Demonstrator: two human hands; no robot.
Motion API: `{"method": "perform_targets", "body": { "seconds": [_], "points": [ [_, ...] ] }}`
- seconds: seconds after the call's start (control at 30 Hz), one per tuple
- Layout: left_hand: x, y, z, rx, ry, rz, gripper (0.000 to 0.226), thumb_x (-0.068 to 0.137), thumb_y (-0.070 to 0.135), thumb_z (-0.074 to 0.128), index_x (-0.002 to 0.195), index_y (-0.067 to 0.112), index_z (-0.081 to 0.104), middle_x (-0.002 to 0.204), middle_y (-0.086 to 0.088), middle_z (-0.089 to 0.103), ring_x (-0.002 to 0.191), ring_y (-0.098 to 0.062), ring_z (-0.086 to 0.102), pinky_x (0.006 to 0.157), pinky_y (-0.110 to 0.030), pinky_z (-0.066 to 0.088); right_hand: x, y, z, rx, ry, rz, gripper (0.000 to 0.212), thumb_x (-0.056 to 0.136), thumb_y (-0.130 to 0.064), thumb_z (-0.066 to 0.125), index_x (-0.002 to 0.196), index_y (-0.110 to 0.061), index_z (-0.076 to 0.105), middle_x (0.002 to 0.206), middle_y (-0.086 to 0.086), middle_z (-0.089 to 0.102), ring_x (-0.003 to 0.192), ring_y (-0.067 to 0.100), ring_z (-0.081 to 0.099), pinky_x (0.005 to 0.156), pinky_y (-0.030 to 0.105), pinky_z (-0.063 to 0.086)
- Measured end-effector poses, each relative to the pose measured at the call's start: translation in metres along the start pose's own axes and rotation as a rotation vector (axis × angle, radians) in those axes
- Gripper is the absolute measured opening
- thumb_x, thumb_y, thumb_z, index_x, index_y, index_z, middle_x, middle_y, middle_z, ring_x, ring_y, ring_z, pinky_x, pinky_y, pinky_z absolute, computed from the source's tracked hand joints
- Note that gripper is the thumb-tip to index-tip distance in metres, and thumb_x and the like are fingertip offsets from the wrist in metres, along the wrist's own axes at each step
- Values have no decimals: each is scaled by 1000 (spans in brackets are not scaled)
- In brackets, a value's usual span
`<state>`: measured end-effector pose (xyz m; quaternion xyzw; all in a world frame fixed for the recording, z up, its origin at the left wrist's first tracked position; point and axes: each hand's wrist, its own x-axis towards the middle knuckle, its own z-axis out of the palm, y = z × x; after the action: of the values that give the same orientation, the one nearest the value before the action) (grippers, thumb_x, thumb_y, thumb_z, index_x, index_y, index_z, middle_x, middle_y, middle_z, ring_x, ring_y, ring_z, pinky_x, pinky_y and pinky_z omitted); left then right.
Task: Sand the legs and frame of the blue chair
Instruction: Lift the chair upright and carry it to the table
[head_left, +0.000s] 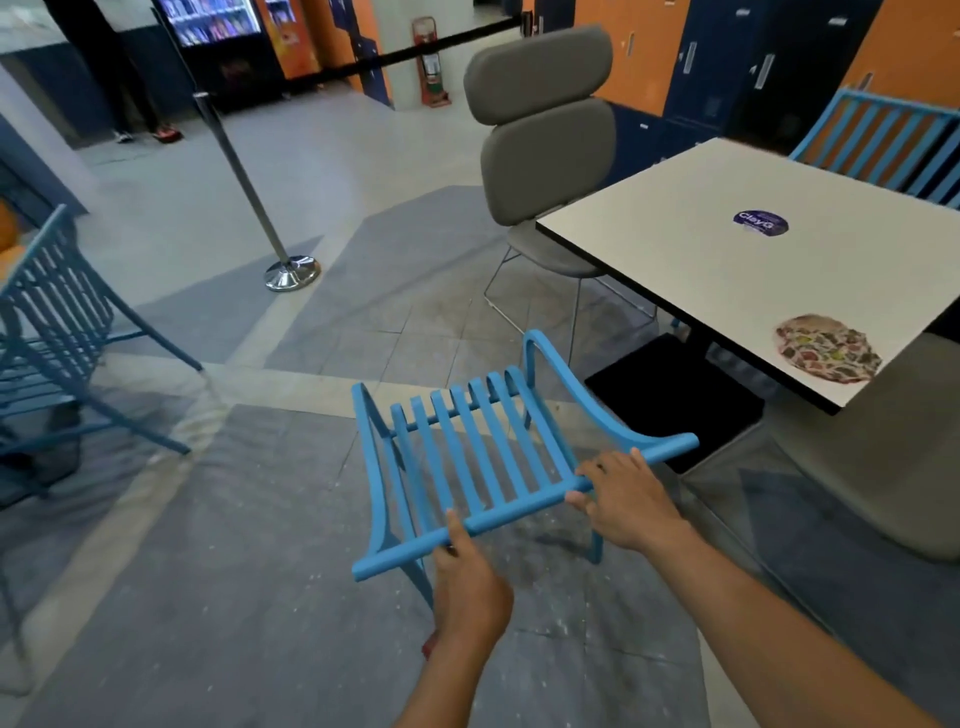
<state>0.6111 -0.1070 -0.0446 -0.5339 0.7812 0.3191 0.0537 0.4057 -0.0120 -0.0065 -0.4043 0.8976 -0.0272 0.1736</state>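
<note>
From the head camera I look down on the blue chair (519, 512), which stands on the grey floor (234, 571) right in front of me, its back toward me and its slats running away from the top rail. My left grip (470, 587) is closed on that rail near its left end, thumb laid over the top and the fingers hidden beneath it. My right grip (628, 501) is closed on the same rail further right, fingers curled over the far side and the thumb against the near side. The chair's right side is just beside the black base under the white tabletop (675, 249), which carries a round blue sticker (761, 223) and a patterned, multicoloured patch (826, 348) near its front edge. A grey padded chair (540, 130) is at the tabletop's far-left side. A chrome post (249, 192) stands further off, and a second blue chair (52, 312) is at far left.
</note>
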Motion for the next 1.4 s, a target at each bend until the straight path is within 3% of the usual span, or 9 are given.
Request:
{"method": "perform_targets", "body": {
  "seconds": [0.07,0.17,0.23,0.3,0.47,0.77,0.93,1.23,1.4],
  "points": [
    [3,6,4,-10,18,-51,95,99,18,57,168,24,-10,159,-23,27,121,-38,60,98,-49,56,6,3,1,7,10,22,56,102,-64,49,141,-25,57,139,2,56,139,26,46,130,47,16],
    [8,13,4,-76,44,-175,78,100,23,48,165,22,5,146,-23,36,109,-39,62,94,-51,58,5,-7,5,-7,43,31,55,95,-66,56,127,-22,64,127,3,57,124,26,51,115,41,35],
    [9,9,-4,-134,63,-206,66,99,30,30,162,23,12,136,-21,43,98,-38,64,90,-53,59,-4,-20,15,-8,63,57,56,92,-68,57,122,-22,65,124,1,57,120,25,51,111,41,37],
    [15,-6,-12,-100,81,-184,69,99,22,40,162,25,10,136,-20,39,94,-36,64,89,-51,59,-14,-34,24,-22,71,86,58,92,-70,54,120,-21,66,124,2,58,121,26,50,110,43,35],
    [52,-45,-40,-46,-6,-53,74,100,12,48,164,25,14,143,-21,31,99,-36,64,96,-53,58,-22,-68,30,-4,18,186,65,89,-76,51,121,-22,65,125,0,61,122,23,51,107,43,36],
    [138,-60,-94,13,-163,263,66,102,10,46,159,31,22,137,-15,33,92,-27,64,89,-51,62,3,-121,26,61,-9,429,75,85,-82,51,125,-20,67,127,2,67,124,25,56,112,45,39],
    [193,-51,-122,49,-211,346,58,102,12,48,153,31,30,139,-16,34,91,-26,65,90,-51,62,23,-158,28,127,-10,553,78,81,-83,49,118,-17,71,121,5,69,117,27,61,105,44,43],
    [260,-7,-151,163,-221,501,56,99,6,47,151,23,34,133,-14,38,88,-22,61,90,-45,60,68,-179,17,143,-6,597,71,88,-81,46,108,-17,69,105,3,71,101,26,67,87,35,50],
    [300,21,-156,143,-229,548,53,99,4,50,147,21,36,125,-13,38,81,-24,61,86,-46,60,104,-182,13,198,13,652,74,88,-82,44,116,-17,67,112,5,69,108,28,64,93,40,48]
  ]
}}
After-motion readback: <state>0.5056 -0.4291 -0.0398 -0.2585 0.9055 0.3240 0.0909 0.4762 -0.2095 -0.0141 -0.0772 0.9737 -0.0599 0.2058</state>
